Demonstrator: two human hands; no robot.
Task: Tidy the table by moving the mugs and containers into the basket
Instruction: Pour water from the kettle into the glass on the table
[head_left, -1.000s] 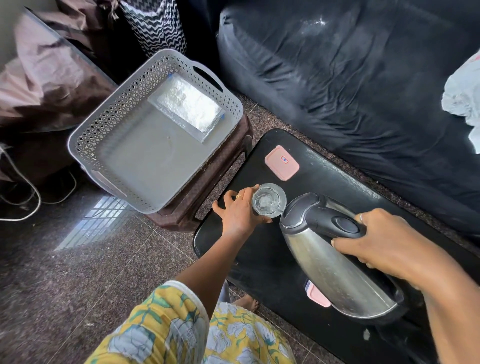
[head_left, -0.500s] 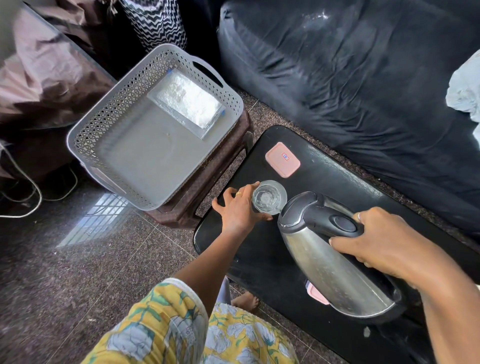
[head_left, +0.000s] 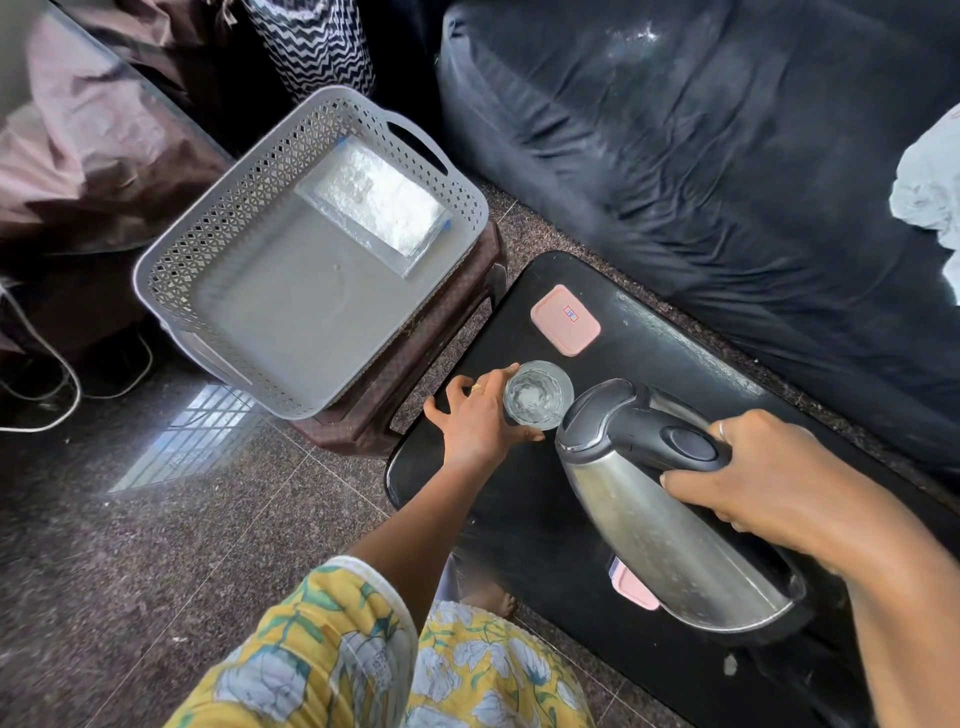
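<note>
On the black table (head_left: 519, 519) my left hand (head_left: 475, 418) grips a clear glass (head_left: 537, 394) that stands near the table's left end. My right hand (head_left: 769, 478) holds the black handle of a steel kettle (head_left: 654, 499), tilted with its spout at the glass rim. A pink-lidded container (head_left: 565, 320) lies beyond the glass. A second pink container (head_left: 631, 587) shows partly from under the kettle. The grey basket (head_left: 218, 249) stands on a brown stool (head_left: 415, 384) left of the table, with a clear flat packet (head_left: 374, 200) inside.
A dark sofa (head_left: 701, 171) runs along the far side of the table, with a pale cloth (head_left: 930, 182) at its right. Bags and fabric are piled behind the basket. White cables (head_left: 47, 384) trail on the speckled floor at the left.
Both hands keep their grips on glass and kettle; the scene has hardly changed, apart from a slight shift of the view.
</note>
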